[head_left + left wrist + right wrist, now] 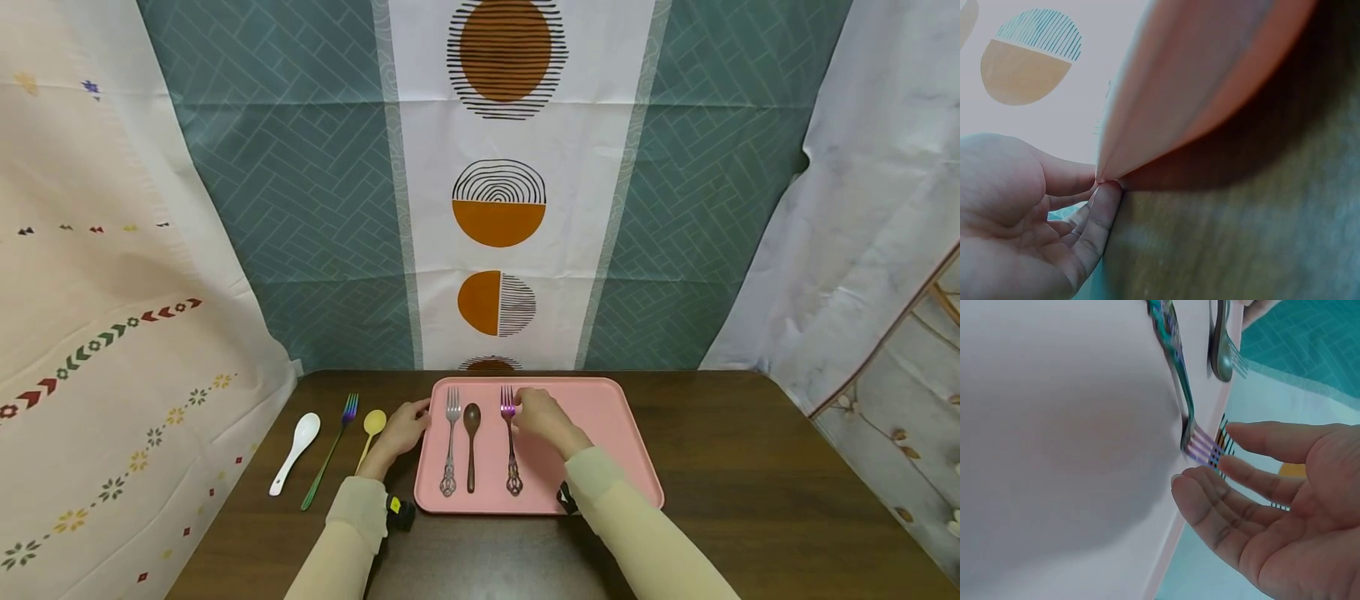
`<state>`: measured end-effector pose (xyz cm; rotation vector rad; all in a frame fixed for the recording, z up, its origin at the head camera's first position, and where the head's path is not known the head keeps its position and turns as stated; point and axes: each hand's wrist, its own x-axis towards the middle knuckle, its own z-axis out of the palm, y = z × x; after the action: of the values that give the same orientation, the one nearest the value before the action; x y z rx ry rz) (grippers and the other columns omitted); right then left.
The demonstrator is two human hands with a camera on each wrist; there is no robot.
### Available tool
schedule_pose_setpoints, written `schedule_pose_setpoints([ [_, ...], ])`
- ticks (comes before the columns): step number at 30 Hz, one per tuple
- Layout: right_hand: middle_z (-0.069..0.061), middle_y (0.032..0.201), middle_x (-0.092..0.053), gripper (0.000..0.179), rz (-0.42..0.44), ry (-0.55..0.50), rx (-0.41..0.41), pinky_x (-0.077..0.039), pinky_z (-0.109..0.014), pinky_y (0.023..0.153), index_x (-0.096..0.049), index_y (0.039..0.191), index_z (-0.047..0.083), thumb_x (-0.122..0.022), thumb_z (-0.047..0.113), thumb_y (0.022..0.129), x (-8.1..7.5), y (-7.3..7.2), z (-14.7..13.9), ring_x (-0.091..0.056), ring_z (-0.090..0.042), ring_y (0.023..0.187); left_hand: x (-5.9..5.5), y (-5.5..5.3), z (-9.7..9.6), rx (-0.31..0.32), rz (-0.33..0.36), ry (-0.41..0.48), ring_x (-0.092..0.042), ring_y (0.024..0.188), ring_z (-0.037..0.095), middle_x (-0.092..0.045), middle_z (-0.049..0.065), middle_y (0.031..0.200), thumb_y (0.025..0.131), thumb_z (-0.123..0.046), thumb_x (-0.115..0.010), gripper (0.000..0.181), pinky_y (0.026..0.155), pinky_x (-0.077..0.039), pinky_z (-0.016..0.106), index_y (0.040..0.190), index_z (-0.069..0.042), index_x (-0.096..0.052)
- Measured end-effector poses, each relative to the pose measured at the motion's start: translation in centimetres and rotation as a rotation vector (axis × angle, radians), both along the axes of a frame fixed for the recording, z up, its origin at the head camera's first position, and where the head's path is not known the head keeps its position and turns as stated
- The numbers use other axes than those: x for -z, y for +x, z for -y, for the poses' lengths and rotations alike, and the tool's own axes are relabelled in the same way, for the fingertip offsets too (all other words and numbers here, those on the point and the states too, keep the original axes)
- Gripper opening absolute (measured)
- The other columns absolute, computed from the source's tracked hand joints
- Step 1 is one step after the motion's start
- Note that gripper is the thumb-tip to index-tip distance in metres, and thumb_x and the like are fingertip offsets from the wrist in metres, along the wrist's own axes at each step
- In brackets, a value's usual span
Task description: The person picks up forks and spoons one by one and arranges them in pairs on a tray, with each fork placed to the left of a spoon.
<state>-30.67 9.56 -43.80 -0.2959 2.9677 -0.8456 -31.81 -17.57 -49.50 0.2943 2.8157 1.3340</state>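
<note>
On the pink tray (592,437) lie a silver fork (452,442), a dark wooden spoon (471,437) and a fork with purple tines (512,450), all with handles toward me. My left hand (403,429) pinches the tray's left rim; the left wrist view shows thumb and finger meeting at the tray edge (1185,81). Over the tray, my right hand (543,417) is beside the purple fork's tines. In the right wrist view its fingers (1216,519) are relaxed and parted from the thumb, close to the tines of that fork (1186,400).
Left of the tray, a white spoon (296,450), a rainbow-coloured fork (332,458) and a yellow spoon (372,425) lie on the dark wooden table (735,475). The left arm partly covers the yellow spoon's handle. A patterned curtain (300,208) hangs behind the table.
</note>
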Motion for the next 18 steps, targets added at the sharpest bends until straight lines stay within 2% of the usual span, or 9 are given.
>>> schedule_pose_setpoints([
  [3, -0.018, 0.114, -0.072, 0.027, 0.002, -0.001, -0.007, -0.054, -0.047, 0.09, -0.069, 0.117, -0.005, -0.071, 0.005, 0.092, 0.0, -0.1, -0.9, -0.066, -0.029, 0.099, -0.1, -0.1, 0.0, -0.005, 0.007, 0.01, -0.052, 0.106, 0.034, -0.058, 0.021, 0.116, 0.105, -0.005, -0.049, 0.044, 0.091, -0.043, 0.046, 0.146, 0.012, -0.051],
  [6, -0.018, 0.11, -0.071, 0.028, 0.025, -0.01, -0.017, -0.053, -0.047, 0.089, -0.068, 0.12, -0.005, -0.07, 0.007, 0.095, 0.1, -0.3, -1.8, -0.065, -0.028, 0.096, -0.2, -0.1, -0.1, -0.011, 0.014, 0.014, -0.053, 0.106, 0.034, -0.059, 0.021, 0.116, 0.105, -0.004, -0.05, 0.043, 0.091, -0.044, 0.047, 0.146, 0.011, -0.052],
  [10, -0.012, 0.098, -0.068, 0.026, 0.039, -0.006, -0.028, -0.053, -0.044, 0.082, -0.068, 0.12, -0.003, -0.068, 0.009, 0.097, -0.1, -0.3, -3.0, -0.061, -0.024, 0.086, -0.2, -0.1, 0.0, -0.024, 0.032, 0.003, -0.053, 0.108, 0.034, -0.059, 0.022, 0.121, 0.106, -0.005, -0.051, 0.043, 0.096, -0.045, 0.05, 0.147, 0.01, -0.052],
  [14, -0.012, 0.097, -0.066, 0.024, 0.042, -0.01, -0.027, -0.052, -0.044, 0.08, -0.068, 0.12, -0.001, -0.068, 0.009, 0.097, -0.4, -0.1, -4.1, -0.062, -0.025, 0.087, -0.2, 0.0, 0.1, -0.03, 0.04, 0.003, -0.053, 0.11, 0.034, -0.059, 0.023, 0.123, 0.106, -0.005, -0.05, 0.044, 0.1, -0.044, 0.053, 0.147, 0.009, -0.051],
  [18, -0.014, 0.1, -0.066, 0.022, 0.042, -0.012, -0.051, -0.052, -0.046, 0.083, -0.069, 0.119, -0.002, -0.066, 0.006, 0.098, -0.4, 0.0, -5.3, -0.062, -0.027, 0.09, -0.1, -0.1, 0.1, -0.023, 0.034, 0.002, -0.053, 0.109, 0.034, -0.058, 0.022, 0.121, 0.105, -0.004, -0.05, 0.044, 0.096, -0.044, 0.05, 0.147, 0.01, -0.051],
])
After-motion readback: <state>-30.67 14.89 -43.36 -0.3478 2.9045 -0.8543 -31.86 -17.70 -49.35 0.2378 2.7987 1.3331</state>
